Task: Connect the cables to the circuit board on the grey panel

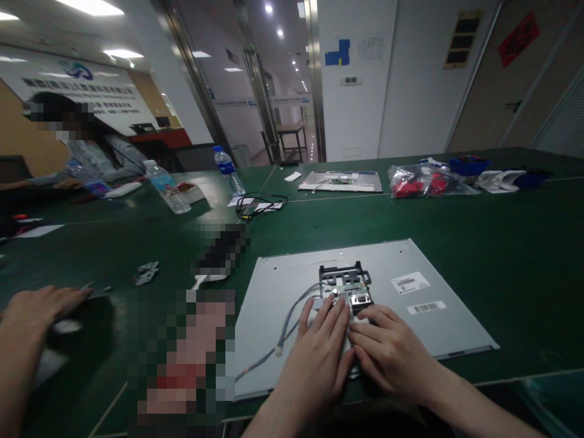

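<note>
While a grey cable (278, 350) crosses the left part of a metal panel (433, 334) on the counter (456, 225), the left hand (322, 331) lies straight-fingered at the circuit board (342, 289); the right hand (392, 347) curls beside it, both grips hidden; a white label (410, 282) sits farther right.

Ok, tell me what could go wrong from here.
The left hand and right hand crowd the circuit board; too hard a press might damage it. The grey cable trails across the metal panel, so a moving arm could snag it. The panel lies near the table edge, so a tug might tip it over.
</note>
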`<move>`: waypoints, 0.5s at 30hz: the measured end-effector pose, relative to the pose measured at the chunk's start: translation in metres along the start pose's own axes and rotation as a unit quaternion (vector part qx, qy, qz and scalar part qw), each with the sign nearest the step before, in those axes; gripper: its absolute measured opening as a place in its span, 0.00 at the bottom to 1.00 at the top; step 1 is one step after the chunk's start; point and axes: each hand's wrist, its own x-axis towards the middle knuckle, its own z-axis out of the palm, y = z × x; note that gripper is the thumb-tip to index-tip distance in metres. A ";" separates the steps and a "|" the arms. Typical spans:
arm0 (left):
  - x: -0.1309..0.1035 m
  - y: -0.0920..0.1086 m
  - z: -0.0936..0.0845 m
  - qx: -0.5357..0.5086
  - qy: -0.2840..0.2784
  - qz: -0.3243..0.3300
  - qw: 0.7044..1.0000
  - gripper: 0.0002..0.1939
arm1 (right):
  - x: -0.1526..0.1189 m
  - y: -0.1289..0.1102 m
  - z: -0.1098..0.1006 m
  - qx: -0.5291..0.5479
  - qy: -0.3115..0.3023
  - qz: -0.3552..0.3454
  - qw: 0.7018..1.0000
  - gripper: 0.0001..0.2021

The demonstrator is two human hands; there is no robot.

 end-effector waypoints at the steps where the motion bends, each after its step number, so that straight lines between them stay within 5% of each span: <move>1: 0.000 0.000 0.000 -0.002 0.001 -0.001 1.000 0.28 | 0.000 0.000 0.000 0.000 0.000 -0.001 1.000 0.06; 15: -0.001 -0.001 0.001 0.017 0.001 0.007 1.000 0.32 | -0.001 0.000 0.000 0.011 0.009 -0.018 1.000 0.08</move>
